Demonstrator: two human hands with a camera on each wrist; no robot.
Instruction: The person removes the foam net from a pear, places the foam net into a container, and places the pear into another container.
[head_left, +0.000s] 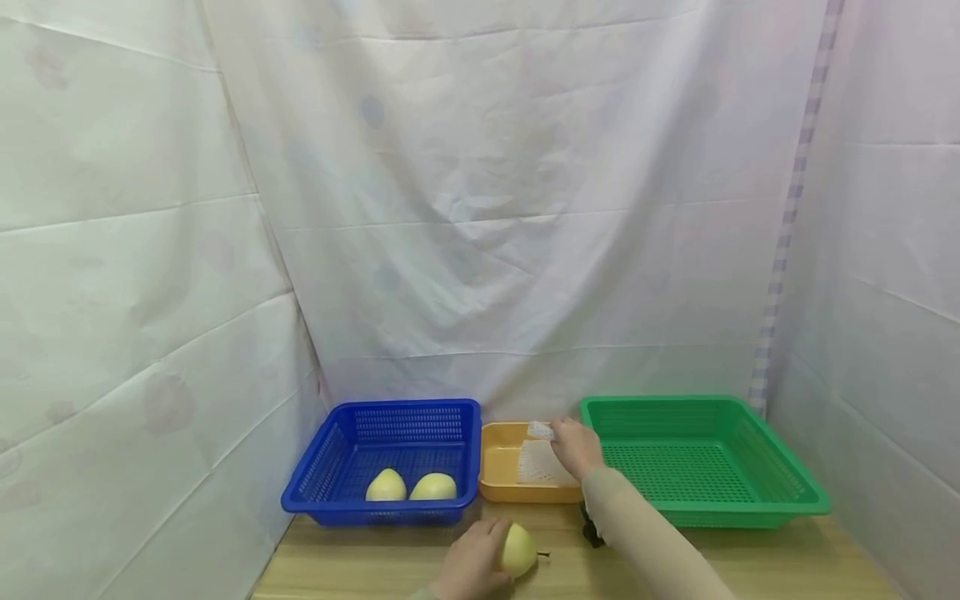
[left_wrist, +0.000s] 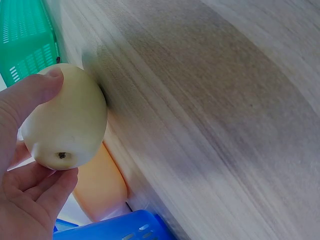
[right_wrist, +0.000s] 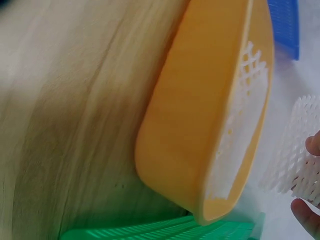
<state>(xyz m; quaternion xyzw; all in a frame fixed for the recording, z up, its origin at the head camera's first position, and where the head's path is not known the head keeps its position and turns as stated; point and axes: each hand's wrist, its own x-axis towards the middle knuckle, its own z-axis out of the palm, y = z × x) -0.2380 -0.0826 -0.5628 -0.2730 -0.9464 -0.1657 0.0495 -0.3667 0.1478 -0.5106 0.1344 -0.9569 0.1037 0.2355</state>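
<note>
A yellow-green pear (head_left: 519, 551) with a dark stem is gripped by my left hand (head_left: 474, 560), low over the table in front of the baskets. In the left wrist view, thumb and fingers curl round the pear (left_wrist: 72, 120), its blossom end facing the camera. My right hand (head_left: 577, 447) pinches a white foam net sleeve (head_left: 541, 430) above the small orange basket (head_left: 504, 497). More white foam netting (head_left: 542, 463) lies inside that basket. The right wrist view shows the pinched foam net (right_wrist: 300, 145) at its right edge, with only thumb and fingertips visible.
At the left, a blue basket (head_left: 381, 406) holds two pears (head_left: 387, 485). A green basket (head_left: 708, 508) stands at the right. Partly behind the right forearm, a small black object (head_left: 591, 532) sits on the wooden table (head_left: 360, 560). White curtains hang behind and at both sides.
</note>
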